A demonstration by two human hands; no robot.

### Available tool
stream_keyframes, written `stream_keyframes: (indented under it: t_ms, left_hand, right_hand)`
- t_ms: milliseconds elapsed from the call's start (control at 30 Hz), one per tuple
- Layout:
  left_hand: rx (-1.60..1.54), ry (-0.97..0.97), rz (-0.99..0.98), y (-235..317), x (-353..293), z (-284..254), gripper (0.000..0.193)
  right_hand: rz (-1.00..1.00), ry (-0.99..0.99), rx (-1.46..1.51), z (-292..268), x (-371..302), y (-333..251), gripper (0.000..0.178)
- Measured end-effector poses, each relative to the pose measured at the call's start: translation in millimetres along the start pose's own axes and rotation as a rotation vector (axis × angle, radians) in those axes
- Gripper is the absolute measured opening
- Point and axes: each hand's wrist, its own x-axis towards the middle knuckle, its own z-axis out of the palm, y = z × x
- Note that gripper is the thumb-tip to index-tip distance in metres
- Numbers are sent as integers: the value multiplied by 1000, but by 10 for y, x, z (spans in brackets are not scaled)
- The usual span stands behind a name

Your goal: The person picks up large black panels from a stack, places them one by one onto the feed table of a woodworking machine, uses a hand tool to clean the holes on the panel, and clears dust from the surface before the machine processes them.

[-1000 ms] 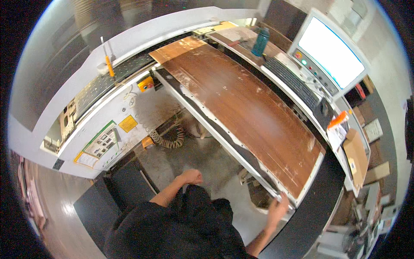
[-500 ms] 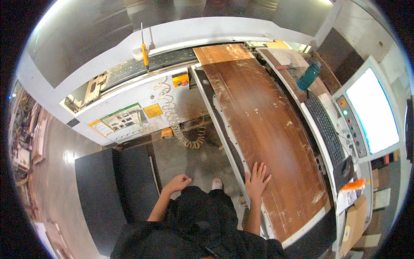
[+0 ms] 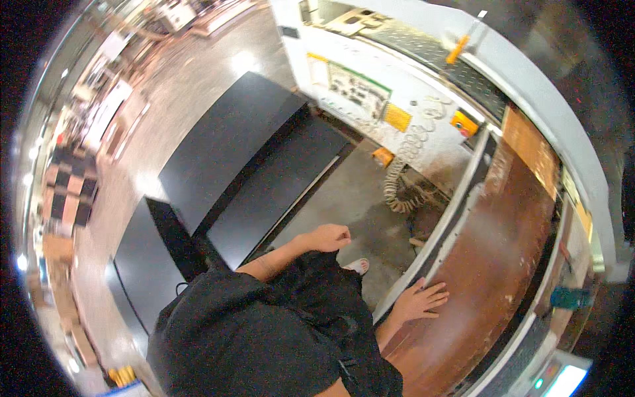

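Note:
My right hand (image 3: 422, 301) lies flat on the brown wooden-topped table (image 3: 473, 264), close to its pale left edge, with the fingers spread. My left hand (image 3: 330, 237) is held above the floor in front of my body, its fingers curled in, and no object shows in it. Left of that arm are large black panels (image 3: 231, 139), the nearest things to it apart from my dark clothing. At the far end of the brown table is a lighter brown board (image 3: 530, 149).
Ahead stands a white machine (image 3: 360, 56) with a yellow control box (image 3: 465, 123) and a coiled hose (image 3: 405, 175). An orange-handled tool (image 3: 458, 49) is on it. A blue-green bottle (image 3: 571, 298) and a lit screen (image 3: 569, 382) are at right. Stacked boards (image 3: 69, 192) stand far left.
My view has swung to the left, so more of the black panels shows and the screen has slid toward the lower right. The right hand still rests on the table; the left stays curled.

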Motion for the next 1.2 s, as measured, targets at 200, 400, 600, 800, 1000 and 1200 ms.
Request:
stream_keyframes:
  t_ms: [200,400,600,800,1000,1200]
  left_hand:
    - [-106,315,-354,-494,-1037,-69,36]
    - [-319,714,-543,-736,-2008,-263,35]
    - [-427,803,-794,-1521,-2920,-202,34]
    - [-385,957,-852,-2436,-3605,-478,30]
    - [-381,969,-980,-3308,-4278,-677,30]
    - [-617,1005,-1195,-4274,-4466,-289,32]
  right_hand:
    - [-316,69,197,12,151,-278,71]
    - [-915,-70,508,-347,-199,-1455,46]
    - [-1275,-213,766,-299,-1009,-2560,33]
    - [-1371,-334,476,375,-1970,-3362,35]
    - [-1494,-440,210,453,-2793,-3970,40]
    - [-1545,-629,-44,1088,-3077,-4438,41]
